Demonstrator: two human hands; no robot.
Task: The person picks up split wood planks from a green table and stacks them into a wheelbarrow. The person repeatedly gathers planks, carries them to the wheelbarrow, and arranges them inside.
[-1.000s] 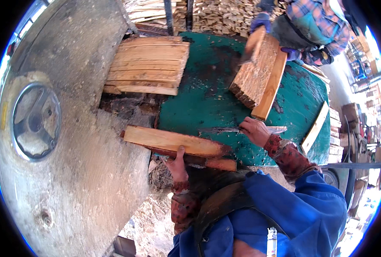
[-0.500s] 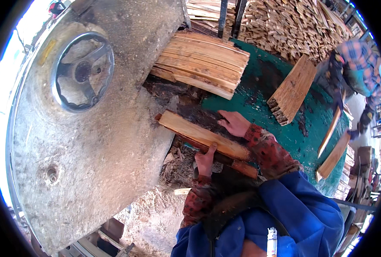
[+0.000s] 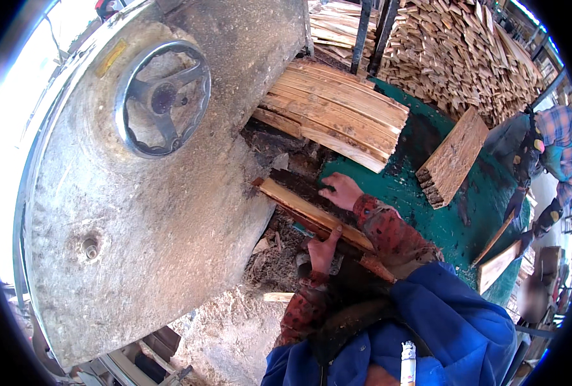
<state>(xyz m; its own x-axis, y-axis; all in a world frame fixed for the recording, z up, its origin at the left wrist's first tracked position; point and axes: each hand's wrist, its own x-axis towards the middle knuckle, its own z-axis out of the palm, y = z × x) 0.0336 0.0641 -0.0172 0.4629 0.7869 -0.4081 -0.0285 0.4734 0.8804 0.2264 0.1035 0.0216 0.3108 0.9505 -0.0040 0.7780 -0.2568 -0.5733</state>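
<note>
A split wooden board with a pale top face and darker side lies slantwise in front of me, its far end by the grey machine plate. My left hand is closed around the board's near edge, thumb along the top. Just beyond the board, my right hand hovers near its far side with loosely bent fingers and no hold on anything. Under the board's near end, a reddish-brown piece of wood sticks out toward my body. Dark bark scraps lie between the board and the green table.
A handwheel sits on the machine plate at left. Beyond my hands lies a stack of boards; a thick wood block rests at right. A co-worker handles boards at the far right. Piled wood stands behind.
The board has been turned on its long axis, showing more of its dark side. My right hand has lifted off slightly with bent fingers. The whole view has shifted a little.
</note>
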